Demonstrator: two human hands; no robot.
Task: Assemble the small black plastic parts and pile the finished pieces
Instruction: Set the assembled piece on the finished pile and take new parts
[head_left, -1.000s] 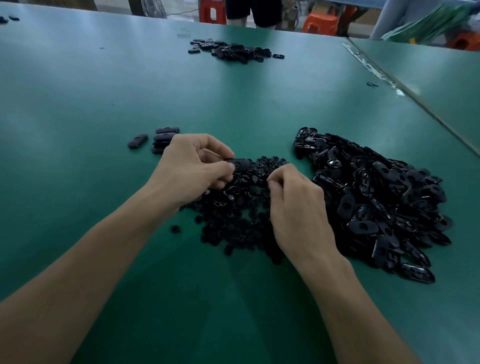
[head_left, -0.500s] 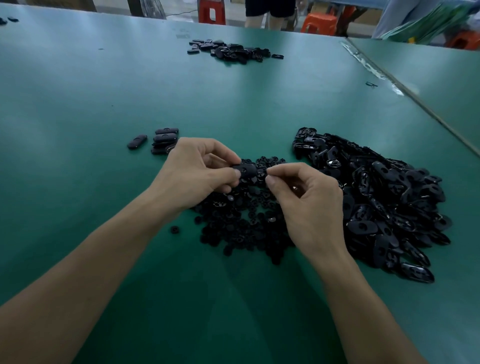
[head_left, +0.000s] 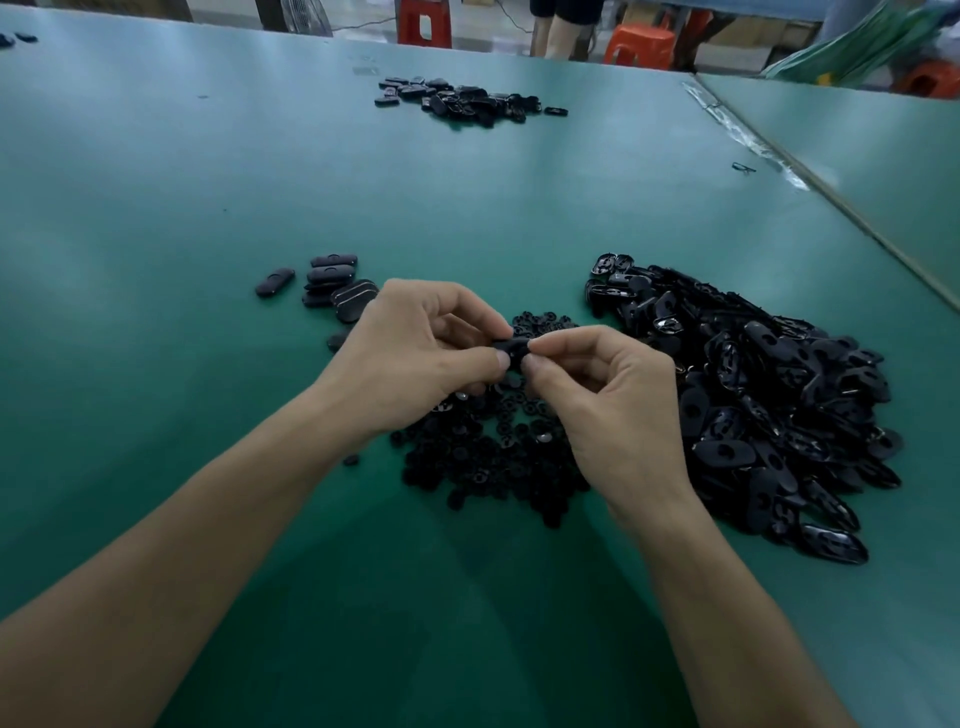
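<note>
My left hand pinches a small black oval shell between thumb and fingers, held above the table. My right hand meets it from the right, fingertips pinching at the same piece; what it holds there is hidden. Beneath both hands lies a heap of small black round parts. A large heap of black oval shells spreads to the right. Left of my left hand sits a small group of closed black oval pieces.
The green table stretches far back, where another pile of black parts lies. A seam to a second table runs along the right. Orange stools and a person's legs stand beyond the far edge.
My right hand rose from the round parts heap and came up to the shell in my left hand. Both hands now pinch together at the piece.
</note>
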